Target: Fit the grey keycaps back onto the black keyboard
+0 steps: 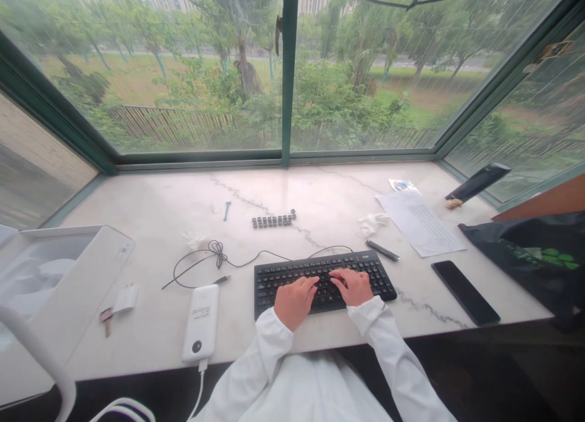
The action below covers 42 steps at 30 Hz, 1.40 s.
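Note:
A black keyboard (274, 274) lies near the front edge of the white marble-look sill. Over its middle is my left hand (295, 301), fingers curled and thumb and forefinger brought together at the keys; what they hold, if anything, is too small to make out. Close by on the right, my right hand (353, 286) also rests on the keys in a pinch, thumb and forefinger pointing toward the left hand. Anything between those fingertips cannot be made out. Behind the keyboard, several small dark keycaps (273, 221) sit in two neat rows. A small blue tool (227, 211) lies to their left.
A white power bank (201, 321) and a coiled black cable (218, 251) are on the left, beside a white open box (98, 257). To the right are a black pen (382, 250), printed paper (423, 224), a phone (465, 292) and a black bag (530, 257).

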Motion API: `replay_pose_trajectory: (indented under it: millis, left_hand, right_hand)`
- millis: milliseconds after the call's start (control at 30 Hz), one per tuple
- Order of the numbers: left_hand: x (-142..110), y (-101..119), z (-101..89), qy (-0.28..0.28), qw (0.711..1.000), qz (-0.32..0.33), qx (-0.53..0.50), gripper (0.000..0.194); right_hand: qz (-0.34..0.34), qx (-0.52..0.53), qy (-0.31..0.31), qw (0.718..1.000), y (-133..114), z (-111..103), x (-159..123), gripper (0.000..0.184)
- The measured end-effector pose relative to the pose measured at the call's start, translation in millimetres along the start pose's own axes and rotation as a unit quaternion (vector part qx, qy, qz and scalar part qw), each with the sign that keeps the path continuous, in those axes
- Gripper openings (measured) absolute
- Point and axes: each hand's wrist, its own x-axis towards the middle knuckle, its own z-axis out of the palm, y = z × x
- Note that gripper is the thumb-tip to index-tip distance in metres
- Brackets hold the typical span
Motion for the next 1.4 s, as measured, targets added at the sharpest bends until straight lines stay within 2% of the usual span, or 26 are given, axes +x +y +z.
replay_pose_trajectory:
  millis: [167, 300, 533, 833, 1233, 1400]
  left_hand:
    - [-2.9, -3.0, 0.2, 0.007, 1.000, -0.002, -0.005, 0.029]
    - [-2.7, -4.6, -2.1, 0.014, 1.000, -0.004, -0.007, 0.029]
    - [-2.8, -5.9, -1.9, 0.017, 1.000, -0.008, -0.016, 0.029]
    - [-2.8, -5.4, -2.1, 0.021, 1.000, -0.010, -0.021, 0.029]
    - [-1.6, -3.2, 2.1, 0.012, 1.000, -0.007, -0.022, 0.029]
    - [-1.6, -3.0, 3.4, 0.010, 1.000, -0.007, -0.019, 0.029]
  right_hand:
    - [-0.093, -0.061, 0.011, 0.994, 10.2, 0.6, 1.0, 0.021]
    - [-0.125, -0.095, 0.010, 0.988, 12.5, -1.1, 5.8, 0.023]
    - [-0.055, 0.001, 0.004, 0.998, 2.2, 4.9, 7.8, 0.026]
    - [-0.004, 0.018, 0.005, 1.000, -2.6, 13.2, 2.2, 0.033]
    - [-0.025, 0.027, 0.021, 0.999, 3.4, 13.2, 2.1, 0.033]
    - [-0.047, 0.021, 0.021, 0.998, 4.4, 11.2, 3.9, 0.025]
